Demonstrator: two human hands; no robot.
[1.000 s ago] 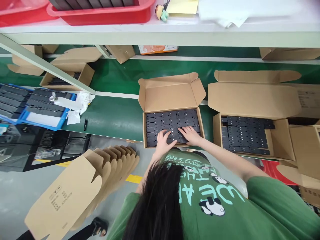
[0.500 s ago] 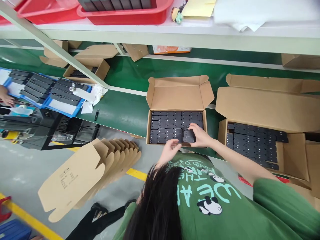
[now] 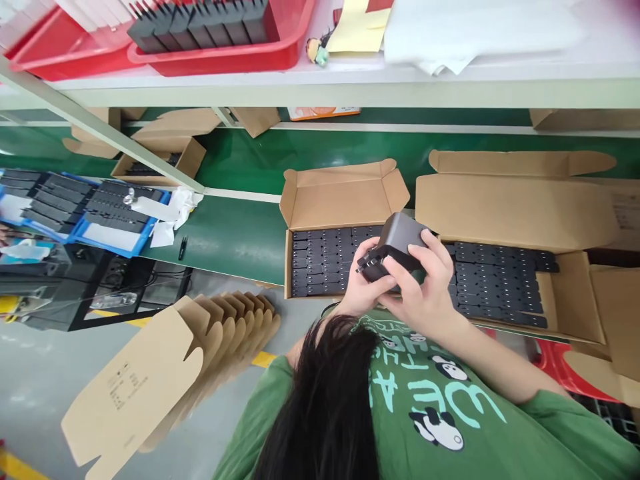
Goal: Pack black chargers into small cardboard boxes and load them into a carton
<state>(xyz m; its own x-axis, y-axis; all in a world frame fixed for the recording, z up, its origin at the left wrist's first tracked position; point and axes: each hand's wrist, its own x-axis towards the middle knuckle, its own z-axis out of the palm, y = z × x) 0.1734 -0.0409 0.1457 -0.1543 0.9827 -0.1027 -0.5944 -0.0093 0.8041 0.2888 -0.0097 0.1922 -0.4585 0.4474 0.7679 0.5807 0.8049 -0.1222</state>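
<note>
Both hands are closed around a black power adapter, lifted close to the camera above a cardboard box. Its metal prongs point left. Whether it is a single piece or two pressed together, I cannot tell. My left hand grips the prong side, and my right hand wraps the near right side with its fingers over the top. Beneath them the open cardboard box is packed with rows of black adapters; its right end is hidden by the hands and the adapter.
At right, another open carton contains black adapters. Flattened cartons stand stacked at left. Blue trays of black parts lie on the green bench. Overhead, a shelf bears red trays and white sheets. A red bin sits lower right.
My right hand has lifted the adapter up out of the box towards the camera. My left hand has come up and closed on it too. The view has shifted slightly.
</note>
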